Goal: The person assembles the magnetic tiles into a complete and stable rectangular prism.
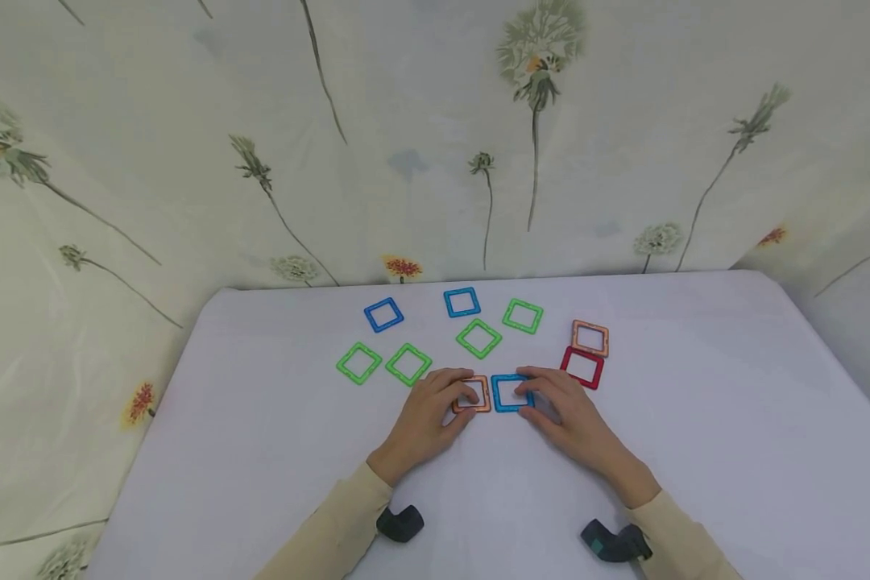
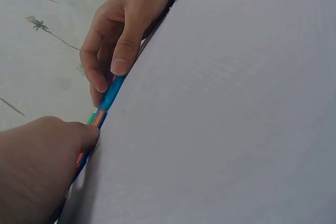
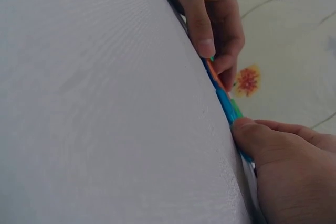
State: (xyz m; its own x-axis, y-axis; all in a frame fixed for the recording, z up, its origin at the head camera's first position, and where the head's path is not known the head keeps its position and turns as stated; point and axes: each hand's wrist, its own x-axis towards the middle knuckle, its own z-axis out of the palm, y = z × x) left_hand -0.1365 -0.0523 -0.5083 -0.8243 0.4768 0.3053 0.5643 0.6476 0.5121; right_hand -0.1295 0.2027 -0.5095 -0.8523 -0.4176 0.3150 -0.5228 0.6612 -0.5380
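My left hand pinches an orange square magnetic tile between thumb and fingers. To its right, my right hand grips a blue square magnetic tile by its near and far edges. Both tiles are open frames lying flat on the table, side by side, with a narrow gap in the head view. In both wrist views a blue edge shows under the orange tile. The left thumb covers part of that tile in the left wrist view, and the right thumb covers part of the blue tile in the right wrist view.
Several green tiles and two blue tiles, one at the back middle, lie beyond the hands. Behind the right hand, a red tile touches another orange tile. A flower-printed cloth rises behind the white table.
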